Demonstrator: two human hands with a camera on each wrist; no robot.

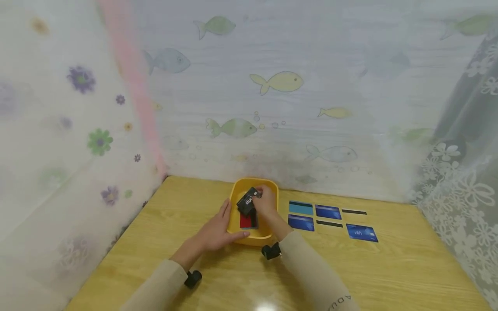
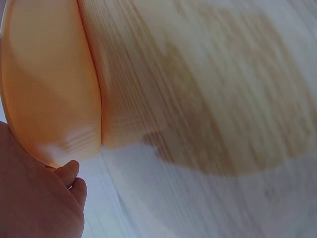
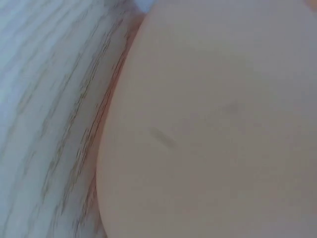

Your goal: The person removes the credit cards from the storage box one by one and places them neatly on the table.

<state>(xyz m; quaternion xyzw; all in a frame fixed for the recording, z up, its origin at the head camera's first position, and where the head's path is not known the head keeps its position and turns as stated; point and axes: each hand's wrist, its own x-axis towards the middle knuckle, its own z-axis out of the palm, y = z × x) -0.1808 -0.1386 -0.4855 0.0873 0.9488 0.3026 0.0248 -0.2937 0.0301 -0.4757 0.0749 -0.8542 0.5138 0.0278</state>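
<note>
Right hand [image 1: 266,203]: one black card [image 1: 247,201] marked "VIP" is pinched between its curled fingers and held tilted above the inside of the tub.
Left hand [image 1: 218,231]: its fingers are laid nearly straight against the outer left wall of the tub, with the thumb along the near rim; nothing is gripped inside it. In the left wrist view the fingertips [image 2: 69,173] are seen touching the tub's wall.
Tub [image 1: 272,186]: one yellow tub is set on the counter between the two hands.
Cards in the tub: one red card [image 1: 246,221] is seen lying on the bottom, under the black one; whether more lie beneath cannot be told.
Cards on the counter [image 1: 408,268]: seven are counted, laid flat just right of the tub: one teal card [image 1: 301,207], three dark blue cards [image 1: 328,211], and two white cards with a black stripe [image 1: 354,211].
Sleeves: two beige sleeves [image 1: 311,268] are seen, each with a small black wrist mount.
Backdrop: fish-print sheeting [image 1: 278,82] is hung behind the counter.
</note>
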